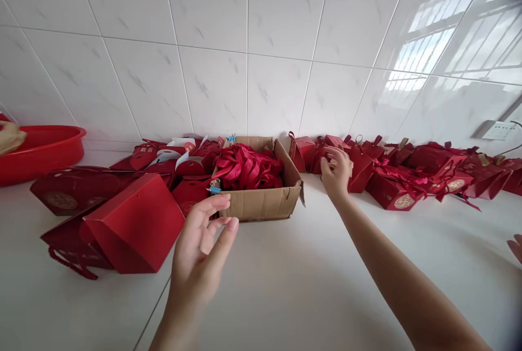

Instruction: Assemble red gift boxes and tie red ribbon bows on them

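Left hand [196,258]: spread, pinching nothing, just beside our brown open-topped cardboard carton [261,205]
Right hand [338,173]: at the folded red paper boxes [361,169] near the wall; can't tell if we're pinching one
Carton: loads of shiny red fabric ribbons [248,169] left loose, tbh
Right-side boxes: folded, several ribboned, look pretty done to us
Left-side red card boxes [136,223]: some flaps open, seemingly less finished

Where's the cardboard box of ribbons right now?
Head view, near the center: the cardboard box stands on the white counter against the tiled wall, red gift boxes on both sides, just beyond the left hand.
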Demonstrator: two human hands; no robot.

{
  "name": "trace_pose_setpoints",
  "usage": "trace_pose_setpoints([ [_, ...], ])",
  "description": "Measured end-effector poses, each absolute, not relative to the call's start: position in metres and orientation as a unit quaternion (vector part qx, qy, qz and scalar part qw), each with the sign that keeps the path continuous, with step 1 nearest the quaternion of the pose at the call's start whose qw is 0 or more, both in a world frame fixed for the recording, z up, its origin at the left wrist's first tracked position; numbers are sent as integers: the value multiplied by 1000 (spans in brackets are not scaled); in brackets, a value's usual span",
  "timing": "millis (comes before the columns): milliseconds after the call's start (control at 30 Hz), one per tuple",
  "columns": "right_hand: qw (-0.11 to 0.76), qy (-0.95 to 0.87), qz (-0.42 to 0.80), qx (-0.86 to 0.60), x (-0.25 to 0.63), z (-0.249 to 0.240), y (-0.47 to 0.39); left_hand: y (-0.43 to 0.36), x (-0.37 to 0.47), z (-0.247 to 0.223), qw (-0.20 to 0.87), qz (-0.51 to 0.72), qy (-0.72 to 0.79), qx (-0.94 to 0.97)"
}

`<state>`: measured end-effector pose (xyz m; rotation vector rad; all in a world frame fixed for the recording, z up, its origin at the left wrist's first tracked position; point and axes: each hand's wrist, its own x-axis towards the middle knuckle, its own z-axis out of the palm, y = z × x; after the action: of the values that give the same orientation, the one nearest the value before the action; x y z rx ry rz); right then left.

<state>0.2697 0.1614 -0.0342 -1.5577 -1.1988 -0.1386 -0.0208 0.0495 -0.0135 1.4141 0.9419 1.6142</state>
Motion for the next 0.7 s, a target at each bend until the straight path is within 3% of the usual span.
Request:
trace_pose_setpoints([
  [133,363,-680,-19,-637,224,10,211,50,-25,-14,384,643,369,551],
  [333,88,-720,-10,-688,190,21,274,48,-28,-15,368,643,391,546],
  [700,-135,-707,-76,-690,181,4,289,55,-35,-26,353,633,390,568],
])
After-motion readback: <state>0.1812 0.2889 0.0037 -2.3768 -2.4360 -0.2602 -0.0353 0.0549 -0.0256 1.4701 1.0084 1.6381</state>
